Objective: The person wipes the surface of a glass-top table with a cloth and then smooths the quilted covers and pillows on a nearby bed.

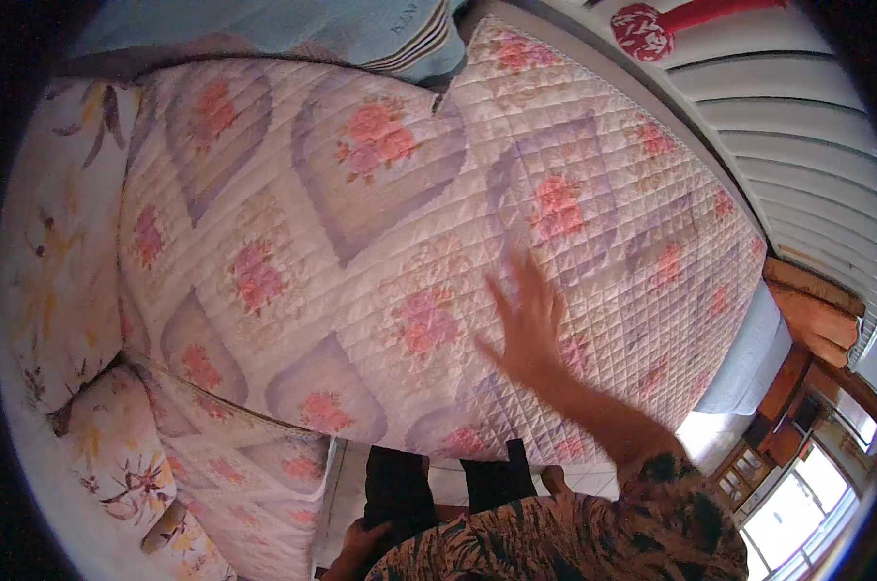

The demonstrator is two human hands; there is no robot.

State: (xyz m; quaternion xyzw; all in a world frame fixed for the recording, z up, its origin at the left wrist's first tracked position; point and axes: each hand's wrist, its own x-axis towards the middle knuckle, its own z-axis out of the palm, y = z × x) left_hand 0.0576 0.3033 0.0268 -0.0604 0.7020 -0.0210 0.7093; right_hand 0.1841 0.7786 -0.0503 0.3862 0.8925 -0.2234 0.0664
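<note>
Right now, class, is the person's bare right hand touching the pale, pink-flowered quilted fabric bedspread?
Cannot tell. The head view looks down on the blurred right hand over the bedspread; neither contact nor a gap beneath it shows plainly.

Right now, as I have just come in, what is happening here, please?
A person's right hand is spread open over the quilt; whether it touches is hard to tell. The left hand is low, near the dark trousers. The quilt lies spread out, with a blue cloth beyond it.
</note>
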